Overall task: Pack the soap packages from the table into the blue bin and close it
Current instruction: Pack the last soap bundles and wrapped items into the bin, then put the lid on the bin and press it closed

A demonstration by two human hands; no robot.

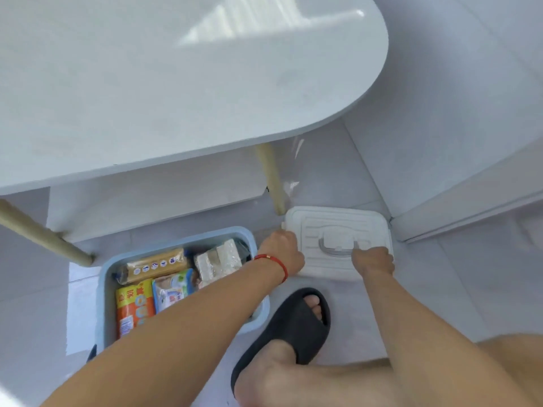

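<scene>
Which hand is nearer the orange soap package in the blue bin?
Left. The left hand grips the white lid beside the bin holding the orange package; the right hand is farther off.

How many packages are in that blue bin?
4 visible: tan one at the back, white one back right, orange one front left, pale blue one beside it. The arm may hide more.

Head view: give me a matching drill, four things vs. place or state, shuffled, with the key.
Things:
1. white lid
2. blue bin
3. black slipper
4. red bracelet

Place or state:
A. on a foot
B. on the left wrist
C. open, packages inside
D. on the floor, both hands on it

Pairs: 1-D, 2-C, 3-A, 4-B
</scene>
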